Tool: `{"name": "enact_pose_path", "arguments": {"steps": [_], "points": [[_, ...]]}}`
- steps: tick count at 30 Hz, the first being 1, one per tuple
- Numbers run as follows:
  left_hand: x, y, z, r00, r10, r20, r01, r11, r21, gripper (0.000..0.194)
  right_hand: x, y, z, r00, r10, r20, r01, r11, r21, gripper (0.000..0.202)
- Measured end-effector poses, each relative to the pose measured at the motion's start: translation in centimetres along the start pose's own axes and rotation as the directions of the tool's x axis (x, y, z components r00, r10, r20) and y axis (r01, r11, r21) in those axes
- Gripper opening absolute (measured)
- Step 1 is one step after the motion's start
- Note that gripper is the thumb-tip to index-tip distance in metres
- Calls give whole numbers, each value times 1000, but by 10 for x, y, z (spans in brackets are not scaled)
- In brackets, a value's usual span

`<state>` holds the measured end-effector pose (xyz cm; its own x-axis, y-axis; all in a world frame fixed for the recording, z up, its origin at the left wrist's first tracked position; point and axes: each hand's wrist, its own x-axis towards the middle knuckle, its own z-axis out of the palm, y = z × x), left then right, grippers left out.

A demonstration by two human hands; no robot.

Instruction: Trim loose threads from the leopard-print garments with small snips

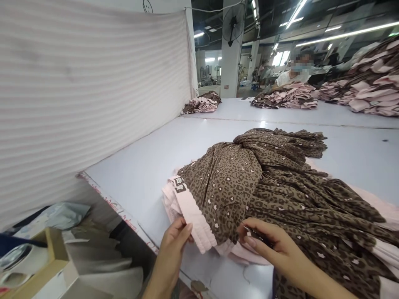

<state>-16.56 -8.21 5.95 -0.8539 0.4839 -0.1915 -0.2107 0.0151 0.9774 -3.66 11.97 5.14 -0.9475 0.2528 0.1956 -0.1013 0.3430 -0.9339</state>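
Leopard-print garments (230,178) with pale pink waistbands lie heaped on the white table before me. My left hand (174,241) pinches the edge of the nearest pink waistband (196,220) between thumb and fingers. Two small black labels (181,188) show at the far end of the waistbands. Over the lower part of the print fabric is my right hand (264,243), its fingers curled round small dark thread snips (260,236). Their tip points left, toward the waistband; most of their body is hidden by the fingers.
A pale striped sheet (93,91) hangs along the left side. Below the table's left edge stands an open cardboard box (56,253). Folded garment piles (286,97) lie at the back, with a taller stack (374,83) at right. A masked person (294,74) is behind them.
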Motion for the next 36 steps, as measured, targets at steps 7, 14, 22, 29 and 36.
{"name": "enact_pose_path", "arguments": {"steps": [7,14,22,29,36], "points": [[-18,-13,33,971,-17,237,93,945,-312,31,24,-18,24,981,-196,11,196,972,-128,9],[-18,-25,49,966,12,258,53,969,-243,38,21,-15,5,999,-33,29,35,997,-63,25],[-22,-23,53,973,-15,230,56,984,-171,29,0,-18,-26,987,151,-47,-138,966,218,39],[-23,-45,77,965,117,236,-159,973,169,36,-6,-23,-13,998,35,-57,-46,975,-215,21],[-16,14,61,525,1,851,-540,773,332,12,16,6,4,997,11,-74,-44,884,-466,18]]}}
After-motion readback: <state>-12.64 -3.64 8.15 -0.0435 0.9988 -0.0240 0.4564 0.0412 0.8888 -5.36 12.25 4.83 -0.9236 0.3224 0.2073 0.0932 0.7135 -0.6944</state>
